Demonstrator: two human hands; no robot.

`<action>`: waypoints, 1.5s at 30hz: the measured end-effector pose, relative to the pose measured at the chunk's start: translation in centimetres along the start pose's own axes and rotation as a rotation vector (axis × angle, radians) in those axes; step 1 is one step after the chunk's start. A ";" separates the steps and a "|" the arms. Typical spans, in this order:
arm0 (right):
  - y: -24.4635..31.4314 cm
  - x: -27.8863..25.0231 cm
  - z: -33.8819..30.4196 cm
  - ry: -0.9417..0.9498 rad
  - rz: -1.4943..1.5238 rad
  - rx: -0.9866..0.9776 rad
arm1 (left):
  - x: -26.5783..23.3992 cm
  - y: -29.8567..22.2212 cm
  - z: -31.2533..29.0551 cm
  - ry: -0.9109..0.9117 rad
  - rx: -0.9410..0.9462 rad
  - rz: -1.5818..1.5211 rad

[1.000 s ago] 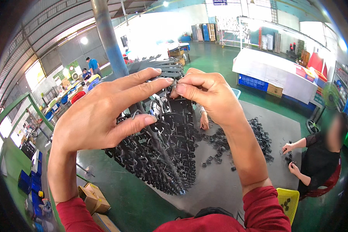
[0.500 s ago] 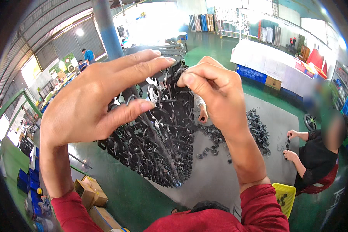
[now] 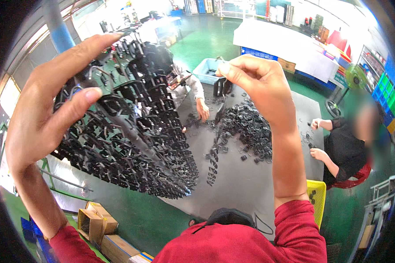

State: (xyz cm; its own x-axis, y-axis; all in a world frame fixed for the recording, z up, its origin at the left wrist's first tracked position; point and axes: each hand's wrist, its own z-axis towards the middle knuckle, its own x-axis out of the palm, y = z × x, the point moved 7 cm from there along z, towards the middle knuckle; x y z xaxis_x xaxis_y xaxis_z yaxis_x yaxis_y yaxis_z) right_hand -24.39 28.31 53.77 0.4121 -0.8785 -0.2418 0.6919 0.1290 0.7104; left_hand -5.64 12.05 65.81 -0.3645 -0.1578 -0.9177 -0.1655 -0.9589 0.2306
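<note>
Right hand (image 3: 260, 82) moved away from one black cluster (image 3: 158, 147), pinching one strand (image 3: 221, 109) to cluster's right, one left hand (image 3: 37, 101) spread at cluster's left, one pile (image 3: 250, 129) farther right.

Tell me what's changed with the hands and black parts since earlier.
The right hand has moved right, away from the hanging black cluster, and now pinches a dangling black strand. The gap between hands has widened; the left hand stays open. The pile still lies on the table.
</note>
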 end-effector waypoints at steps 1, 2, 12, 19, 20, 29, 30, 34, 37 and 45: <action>-1.2 -0.8 -0.1 -0.010 -0.046 0.020 | 0.0 0.0 -0.1 -0.012 -0.010 0.019; -2.0 -1.4 -0.2 -0.011 -0.055 -0.030 | 0.0 -0.1 -0.1 -0.022 -0.016 0.014; -5.7 -3.6 2.2 -0.312 -0.635 0.117 | -0.3 0.5 0.8 -0.021 -0.120 0.046; 5.3 6.6 3.2 -0.001 0.310 -0.294 | -0.5 0.7 0.4 0.105 -0.060 -0.092; 6.2 7.5 3.6 0.010 0.336 -0.316 | -0.6 0.5 0.3 0.117 -0.028 -0.071; 6.4 10.2 4.3 0.189 0.315 -0.130 | -0.2 0.2 -0.8 0.019 0.005 0.014; 6.6 10.2 4.1 0.161 0.315 -0.158 | -0.1 0.1 -0.9 0.013 0.001 0.005; 6.5 10.5 4.2 0.031 0.498 -0.181 | -0.2 -0.1 -0.9 0.004 0.016 0.054; 6.5 10.2 4.0 -0.034 0.492 -0.213 | -0.2 -0.2 -0.7 0.005 0.022 0.045; 5.9 10.2 4.4 0.212 0.614 -0.213 | -0.1 -0.5 -0.4 0.020 0.020 0.027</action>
State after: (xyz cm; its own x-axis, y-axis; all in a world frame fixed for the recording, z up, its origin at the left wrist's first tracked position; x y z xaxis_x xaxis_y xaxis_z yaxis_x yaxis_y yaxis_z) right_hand -18.67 18.14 58.41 0.8591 -0.5113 0.0237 0.3887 0.6819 0.6196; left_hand -5.18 12.44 65.67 -0.3504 -0.1889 -0.9174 -0.1740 -0.9493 0.2620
